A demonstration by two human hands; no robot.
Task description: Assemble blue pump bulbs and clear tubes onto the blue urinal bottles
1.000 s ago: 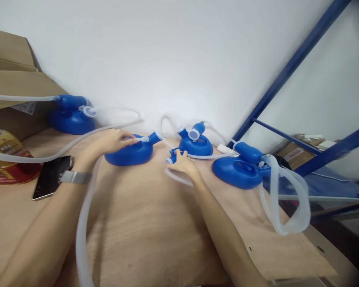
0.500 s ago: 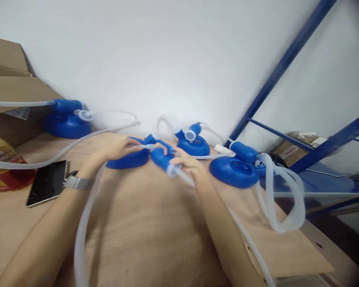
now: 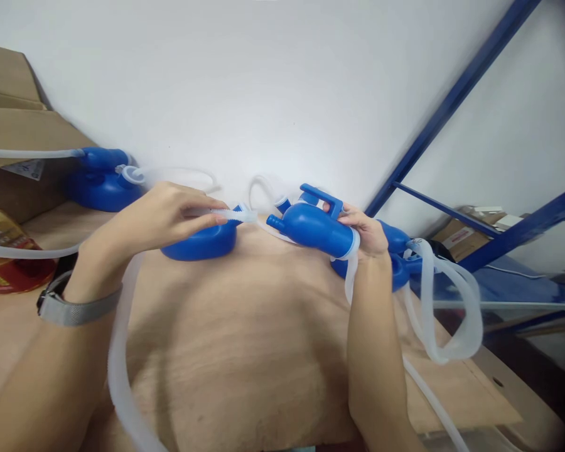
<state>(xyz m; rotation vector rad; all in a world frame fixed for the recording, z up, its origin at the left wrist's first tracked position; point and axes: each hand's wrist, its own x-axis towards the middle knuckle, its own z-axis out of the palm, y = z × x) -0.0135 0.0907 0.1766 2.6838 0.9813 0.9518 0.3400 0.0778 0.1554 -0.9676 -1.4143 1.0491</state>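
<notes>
Pinched in my left hand [image 3: 172, 213] is the end of a translucent corrugated hose [image 3: 240, 216], pointing right. My right hand [image 3: 367, 232] grips a blue plastic funnel cup [image 3: 313, 227] by its handle side, above the table. The cup's ribbed nozzle faces left toward the hose end, with a gap between them. Its wider end has a white rim, and a pale hose hangs below it. Behind my left fingers lies a blue plastic bottle [image 3: 202, 243], partly hidden. Another blue bottle [image 3: 399, 273] stands behind my right wrist.
A blue bottle [image 3: 101, 191] with hoses stands beside a cardboard box [image 3: 28, 135] at left. A yellow-red container [image 3: 9, 257] is nearby. A coiled hose [image 3: 471, 307] hangs at right, before a blue metal rack [image 3: 452, 103]. A loose hose [image 3: 117, 364] curves off the table [image 3: 245, 370] toward me.
My right hand has moved right and up with the funnel cup, which has turned so its nozzle points left. My left hand has shifted left, keeping the hose end. The hands are farther apart.
</notes>
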